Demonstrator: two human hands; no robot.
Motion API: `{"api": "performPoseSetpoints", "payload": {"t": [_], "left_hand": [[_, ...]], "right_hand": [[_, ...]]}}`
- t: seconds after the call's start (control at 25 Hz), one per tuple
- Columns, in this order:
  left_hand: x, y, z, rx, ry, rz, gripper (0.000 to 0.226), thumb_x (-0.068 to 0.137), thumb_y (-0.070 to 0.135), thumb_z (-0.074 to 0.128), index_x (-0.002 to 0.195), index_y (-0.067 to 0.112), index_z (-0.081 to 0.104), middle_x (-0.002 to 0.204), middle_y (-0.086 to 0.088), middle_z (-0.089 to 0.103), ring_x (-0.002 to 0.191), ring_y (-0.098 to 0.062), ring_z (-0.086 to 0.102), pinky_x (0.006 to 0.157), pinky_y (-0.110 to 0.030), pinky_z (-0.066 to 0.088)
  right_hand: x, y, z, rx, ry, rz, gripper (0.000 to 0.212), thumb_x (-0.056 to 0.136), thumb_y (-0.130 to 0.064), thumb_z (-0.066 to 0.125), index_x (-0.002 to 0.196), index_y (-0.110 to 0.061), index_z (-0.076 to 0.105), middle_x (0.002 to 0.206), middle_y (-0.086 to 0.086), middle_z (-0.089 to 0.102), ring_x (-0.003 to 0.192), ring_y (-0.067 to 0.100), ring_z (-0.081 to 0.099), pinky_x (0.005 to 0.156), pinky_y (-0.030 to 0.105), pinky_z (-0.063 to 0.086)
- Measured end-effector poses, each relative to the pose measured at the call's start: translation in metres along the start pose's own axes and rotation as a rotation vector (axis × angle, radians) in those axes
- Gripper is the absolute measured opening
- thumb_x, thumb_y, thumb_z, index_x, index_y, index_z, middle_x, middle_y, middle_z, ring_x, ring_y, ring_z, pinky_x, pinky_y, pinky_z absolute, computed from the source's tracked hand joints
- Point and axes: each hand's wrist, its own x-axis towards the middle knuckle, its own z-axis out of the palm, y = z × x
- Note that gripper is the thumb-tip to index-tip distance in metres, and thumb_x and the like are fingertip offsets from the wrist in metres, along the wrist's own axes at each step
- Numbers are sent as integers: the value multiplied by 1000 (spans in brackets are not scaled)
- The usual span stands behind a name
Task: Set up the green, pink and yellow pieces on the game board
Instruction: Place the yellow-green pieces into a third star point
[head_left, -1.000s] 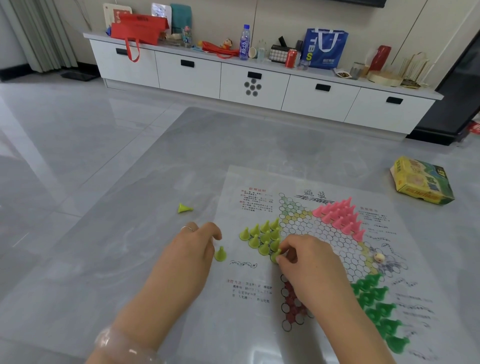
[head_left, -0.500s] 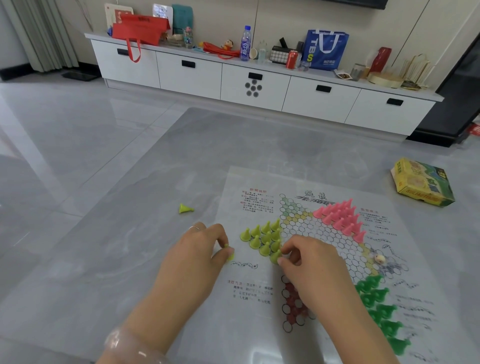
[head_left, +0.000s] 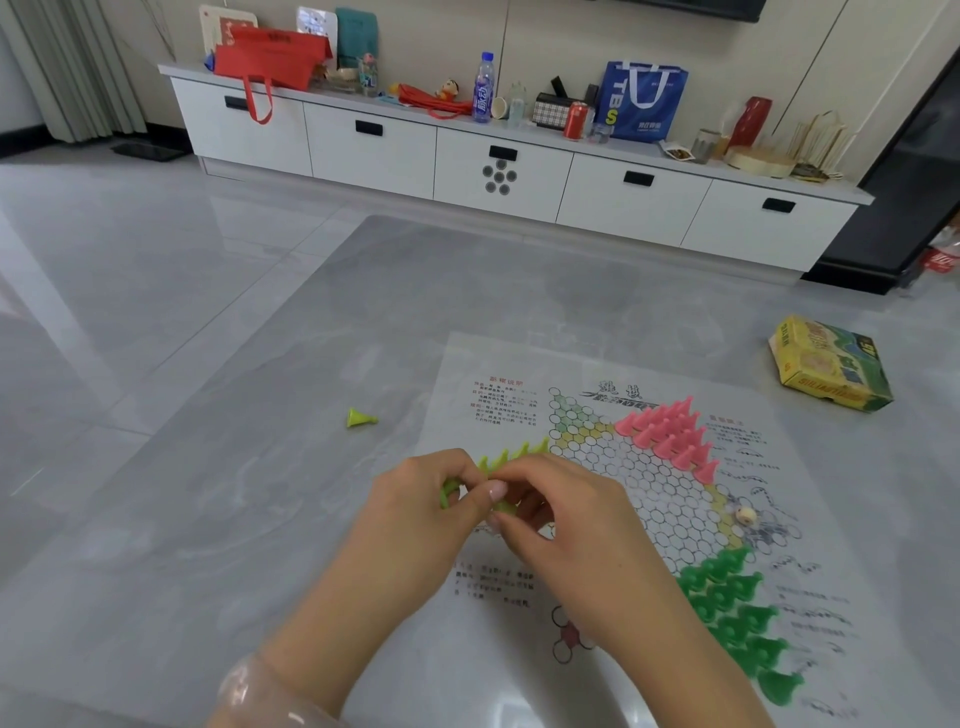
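Observation:
The paper game board (head_left: 649, 499) lies on the grey table. Pink pieces (head_left: 670, 436) fill its upper right point and green pieces (head_left: 732, 613) its lower right point. Several yellow pieces (head_left: 511, 457) stand at the left point, mostly hidden behind my fingers. My left hand (head_left: 421, 514) pinches a yellow piece (head_left: 449, 492) at the board's left edge. My right hand (head_left: 566, 540) touches it fingertip to fingertip, closed on another yellow piece (head_left: 501, 506). One more yellow piece (head_left: 360, 418) lies on its side on the table, left of the board.
A small beige die (head_left: 745, 515) rests on the board's right side. A yellow-green game box (head_left: 831, 366) sits on the table at the far right. Beyond the table are a tiled floor and a white cabinet (head_left: 498, 171) cluttered with bags and bottles.
My left hand picked up the yellow piece that stood beside the board and carried it right. Both hands now meet over the yellow pieces.

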Motion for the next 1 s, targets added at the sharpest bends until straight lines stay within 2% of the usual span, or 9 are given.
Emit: {"api": "performPoseSetpoints", "payload": {"t": [0.08,0.16,0.28,0.36,0.48,0.6,1.0], "left_hand": [[0,2,3,9,-14,15,27,80,28,63,55,30,54,57,3,43,53,-10,37,50,-16,30],[-1,4,4,33,-13,29,25,82,28,61,58,31,54,58,4,45,54,-8,39,51,-14,32],[1,6,4,-14,30,-26,20,89,25,50,72,31,58,70,-7,60,61,-11,47,53,-9,35],[1,9,4,-70,64,-94,24,93,21,41,78,30,58,67,-6,55,56,-9,44,47,-7,34],[0,12,4,-144,67,-156,28,93,17,36,80,27,60,61,2,44,39,-3,37,38,-8,29],[-1,13,1,-158,69,-170,28,93,14,37,81,23,61,62,0,42,38,-4,36,36,-9,27],[-4,12,-7,-186,76,-199,32,91,10,34,83,27,60,64,-2,41,37,-6,32,35,-10,25]], "right_hand": [[-1,2,1,-4,13,16,4,81,-25,62,83,-21,63,79,-7,61,75,9,56,72,34,50],[0,4,-2,-11,44,46,4,80,-24,64,80,-20,64,81,-9,58,78,7,56,73,28,49],[8,15,-20,-34,217,159,5,80,-20,64,81,-25,63,85,-16,51,79,-3,49,72,10,40],[16,26,-30,-56,330,253,9,82,-16,62,84,-25,62,79,-17,52,71,-3,49,64,5,37],[27,42,-19,-151,333,368,11,86,-13,56,92,-17,64,83,-7,62,73,7,55,63,10,39],[32,50,-4,-215,307,436,13,88,-13,53,95,-12,64,90,2,67,73,13,56,66,22,44],[36,58,6,-125,330,449,17,88,-11,54,99,-13,67,95,1,69,77,9,54,71,20,41]]}}
